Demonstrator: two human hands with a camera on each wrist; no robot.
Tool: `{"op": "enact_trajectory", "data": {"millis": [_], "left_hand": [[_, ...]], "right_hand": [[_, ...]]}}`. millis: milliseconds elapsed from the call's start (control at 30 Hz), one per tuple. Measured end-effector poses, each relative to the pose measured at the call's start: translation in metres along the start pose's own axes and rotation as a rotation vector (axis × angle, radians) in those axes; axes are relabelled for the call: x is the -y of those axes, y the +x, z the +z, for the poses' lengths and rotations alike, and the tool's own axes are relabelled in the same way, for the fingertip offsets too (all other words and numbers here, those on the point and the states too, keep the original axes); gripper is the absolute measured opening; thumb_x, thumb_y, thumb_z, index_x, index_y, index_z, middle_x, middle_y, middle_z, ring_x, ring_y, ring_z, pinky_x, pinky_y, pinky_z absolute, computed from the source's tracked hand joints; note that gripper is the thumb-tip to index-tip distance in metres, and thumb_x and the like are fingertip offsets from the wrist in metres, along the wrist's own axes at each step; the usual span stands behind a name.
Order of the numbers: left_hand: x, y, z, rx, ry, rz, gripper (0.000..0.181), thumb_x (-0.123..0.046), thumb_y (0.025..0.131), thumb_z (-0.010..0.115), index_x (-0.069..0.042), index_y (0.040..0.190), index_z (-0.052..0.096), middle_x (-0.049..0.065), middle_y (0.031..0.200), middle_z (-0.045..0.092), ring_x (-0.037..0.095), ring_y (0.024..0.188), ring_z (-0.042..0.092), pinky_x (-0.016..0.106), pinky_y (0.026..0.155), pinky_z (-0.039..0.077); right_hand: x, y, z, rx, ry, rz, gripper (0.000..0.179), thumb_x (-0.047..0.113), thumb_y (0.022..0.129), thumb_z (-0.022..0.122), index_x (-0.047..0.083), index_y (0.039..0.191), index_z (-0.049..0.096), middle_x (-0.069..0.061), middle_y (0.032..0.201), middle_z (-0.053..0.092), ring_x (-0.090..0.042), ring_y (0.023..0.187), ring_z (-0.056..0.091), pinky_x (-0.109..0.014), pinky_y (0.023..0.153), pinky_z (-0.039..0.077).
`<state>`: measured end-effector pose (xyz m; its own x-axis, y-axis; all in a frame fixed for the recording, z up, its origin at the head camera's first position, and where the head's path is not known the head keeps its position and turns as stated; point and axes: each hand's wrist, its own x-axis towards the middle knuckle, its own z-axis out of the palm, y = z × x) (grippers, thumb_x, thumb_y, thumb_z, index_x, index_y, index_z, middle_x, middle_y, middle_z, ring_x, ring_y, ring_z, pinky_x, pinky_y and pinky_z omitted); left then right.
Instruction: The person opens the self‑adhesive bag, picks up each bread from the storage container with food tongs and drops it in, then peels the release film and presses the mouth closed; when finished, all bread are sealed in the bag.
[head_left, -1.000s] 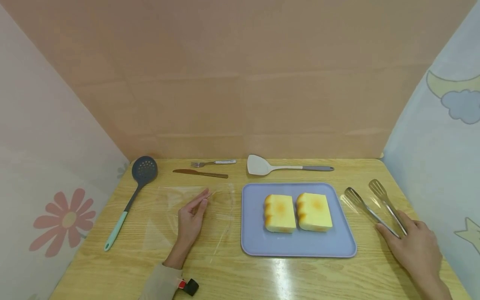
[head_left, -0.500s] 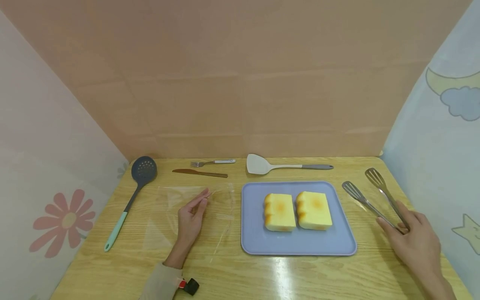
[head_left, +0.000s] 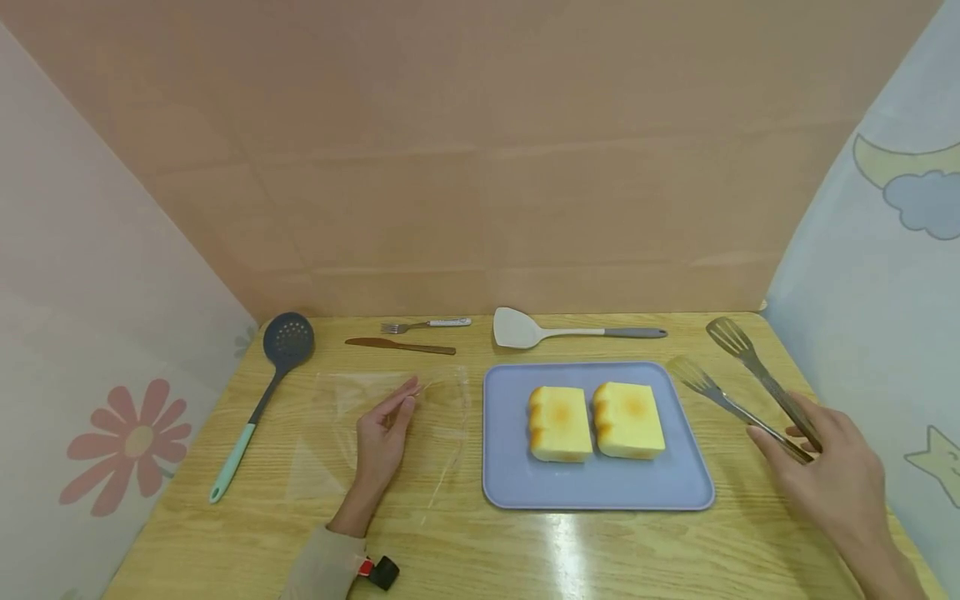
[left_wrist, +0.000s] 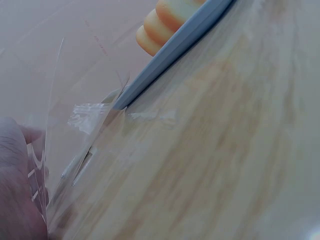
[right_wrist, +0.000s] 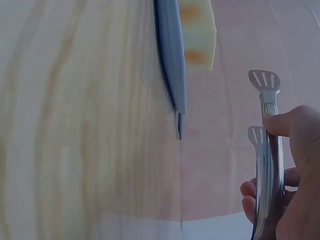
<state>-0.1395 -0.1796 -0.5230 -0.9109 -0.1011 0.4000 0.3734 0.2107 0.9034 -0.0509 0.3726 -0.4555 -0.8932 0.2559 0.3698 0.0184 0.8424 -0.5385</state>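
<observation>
My left hand (head_left: 381,442) pinches the edge of a clear plastic bag (head_left: 442,421) left of the tray. In the left wrist view the film of the bag (left_wrist: 97,117) spreads out beside the thumb and fingers. My right hand (head_left: 836,475) grips metal tongs (head_left: 772,385) with slotted ends, raised over the table to the right of the tray, their arms spread apart. Nothing is between the slotted ends. Two thick slices of toast, a left one (head_left: 562,427) and a right one (head_left: 632,421), lie side by side on the lavender tray (head_left: 525,492).
Behind the tray lies a white spatula (head_left: 517,329) with a grey handle. A fork (head_left: 431,325) and a brown knife (head_left: 401,345) lie behind the bag. On the far left is a dark skimmer (head_left: 277,367) with a mint handle. Walls enclose the table's back and sides.
My right hand has lifted the tongs off the table, and their slotted ends have swung left toward the tray. The left hand and bag have stayed in place.
</observation>
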Motion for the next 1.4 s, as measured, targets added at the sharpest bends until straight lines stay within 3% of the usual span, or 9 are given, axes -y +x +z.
{"op": "enact_trajectory", "data": {"millis": [167, 333, 667, 800, 1000, 1233, 1400], "left_hand": [[0.0, 0.001, 0.001, -0.006, 0.001, 0.003, 0.022, -0.001, 0.11, 0.068, 0.009, 0.126, 0.079, 0.024, 0.141, 0.072, 0.046, 0.138, 0.064, 0.016, 0.111, 0.05], [0.0, 0.001, 0.002, -0.008, 0.0, 0.01, 0.022, 0.0, 0.109, 0.068, 0.008, 0.126, 0.079, 0.024, 0.14, 0.073, 0.046, 0.137, 0.065, 0.017, 0.111, 0.051], [0.001, 0.0, 0.0, -0.006, 0.005, 0.0, 0.021, 0.0, 0.109, 0.068, 0.008, 0.126, 0.079, 0.021, 0.142, 0.072, 0.045, 0.137, 0.065, 0.016, 0.112, 0.05], [0.002, 0.0, 0.0, -0.007, 0.007, 0.0, 0.021, 0.0, 0.109, 0.068, 0.006, 0.126, 0.08, 0.02, 0.142, 0.072, 0.044, 0.137, 0.065, 0.017, 0.112, 0.051], [0.003, 0.0, 0.0, -0.006, 0.014, 0.002, 0.021, 0.0, 0.11, 0.068, 0.007, 0.126, 0.079, 0.021, 0.141, 0.073, 0.041, 0.137, 0.066, 0.016, 0.111, 0.05], [0.004, 0.0, 0.0, -0.019, 0.018, -0.004, 0.021, -0.001, 0.109, 0.069, 0.003, 0.126, 0.081, 0.019, 0.141, 0.074, 0.022, 0.136, 0.069, 0.017, 0.112, 0.051], [0.004, -0.001, 0.0, -0.018, 0.014, -0.002, 0.021, -0.001, 0.109, 0.069, 0.004, 0.126, 0.081, 0.02, 0.141, 0.074, 0.029, 0.136, 0.069, 0.017, 0.112, 0.051]], "right_hand": [[0.006, 0.004, -0.001, -0.046, -0.019, -0.116, 0.067, 0.03, 0.088, 0.095, 0.002, 0.144, 0.07, -0.018, 0.104, 0.069, 0.031, 0.089, 0.033, -0.018, 0.066, 0.035], [0.01, 0.008, -0.003, -0.053, -0.025, -0.271, 0.064, 0.033, 0.085, 0.096, 0.004, 0.138, 0.073, -0.014, 0.106, 0.069, 0.028, 0.09, 0.037, -0.012, 0.06, 0.036], [0.029, 0.015, -0.011, 0.048, -0.099, -0.539, 0.07, 0.038, 0.08, 0.098, 0.01, 0.138, 0.073, -0.001, 0.114, 0.07, -0.005, 0.08, 0.061, -0.03, 0.05, 0.045], [0.034, 0.018, -0.008, 0.098, -0.124, -0.642, 0.076, 0.043, 0.077, 0.099, 0.01, 0.14, 0.072, 0.0, 0.119, 0.072, -0.017, 0.081, 0.07, -0.034, 0.054, 0.051], [0.048, 0.02, -0.003, 0.137, -0.177, -0.75, 0.079, 0.059, 0.081, 0.094, 0.01, 0.139, 0.073, -0.004, 0.122, 0.076, -0.027, 0.092, 0.075, -0.05, 0.073, 0.06], [0.069, 0.026, 0.001, 0.193, -0.224, -0.823, 0.079, 0.07, 0.095, 0.078, 0.008, 0.143, 0.072, -0.007, 0.121, 0.075, -0.028, 0.093, 0.075, -0.051, 0.07, 0.063], [0.08, 0.03, 0.006, 0.235, -0.249, -0.846, 0.083, 0.076, 0.102, 0.065, 0.004, 0.143, 0.071, -0.012, 0.121, 0.075, -0.032, 0.094, 0.075, -0.052, 0.072, 0.064]]}}
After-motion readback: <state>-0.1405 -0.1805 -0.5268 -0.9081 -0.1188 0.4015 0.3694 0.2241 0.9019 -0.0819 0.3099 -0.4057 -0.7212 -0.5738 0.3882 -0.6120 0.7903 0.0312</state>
